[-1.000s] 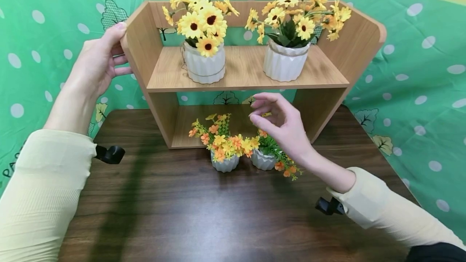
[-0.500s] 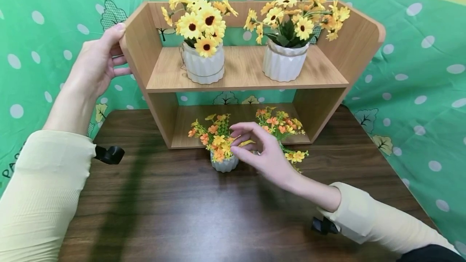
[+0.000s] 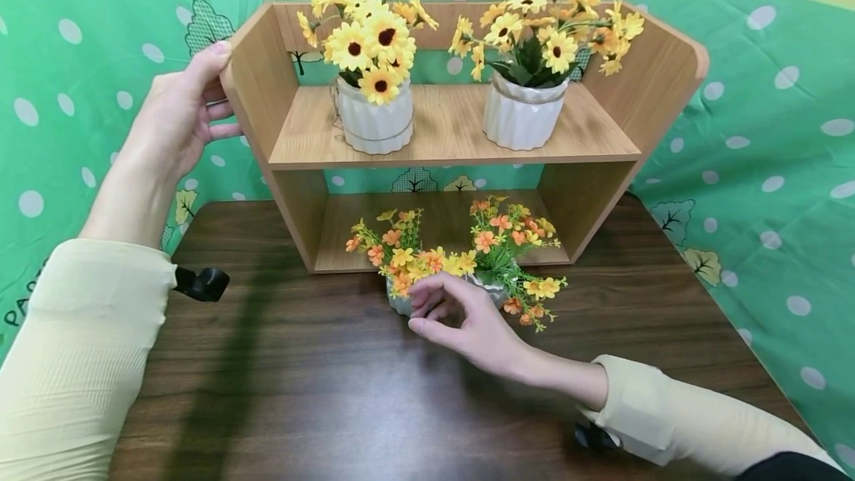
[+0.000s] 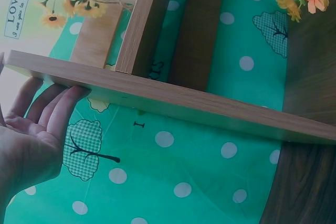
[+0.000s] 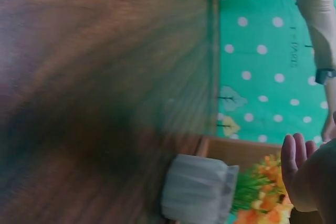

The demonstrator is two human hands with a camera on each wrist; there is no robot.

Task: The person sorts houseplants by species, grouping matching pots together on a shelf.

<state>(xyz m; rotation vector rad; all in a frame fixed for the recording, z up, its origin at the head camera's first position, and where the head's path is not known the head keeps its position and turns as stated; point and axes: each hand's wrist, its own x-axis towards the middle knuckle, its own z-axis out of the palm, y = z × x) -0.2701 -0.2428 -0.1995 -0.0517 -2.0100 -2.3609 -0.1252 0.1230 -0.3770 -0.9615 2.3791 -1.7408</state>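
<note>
My left hand grips the left side panel of a two-tier wooden shelf; in the left wrist view, the fingers press against the panel's outer face. Loosely curled and holding nothing, my right hand hovers in front of two small white pots. The left pot of orange and yellow flowers is partly covered by this hand. Beside it stands the right pot, with similar flowers. The right wrist view shows one white pot near the hand.
On the upper tier stand two larger white pots of yellow daisies, a left one and a right one. A dark wooden table carries everything. Behind hangs a green dotted cloth.
My right hand has come down and to the left, from above the right small pot to low in front of both small pots. The left hand stays on the shelf panel.
</note>
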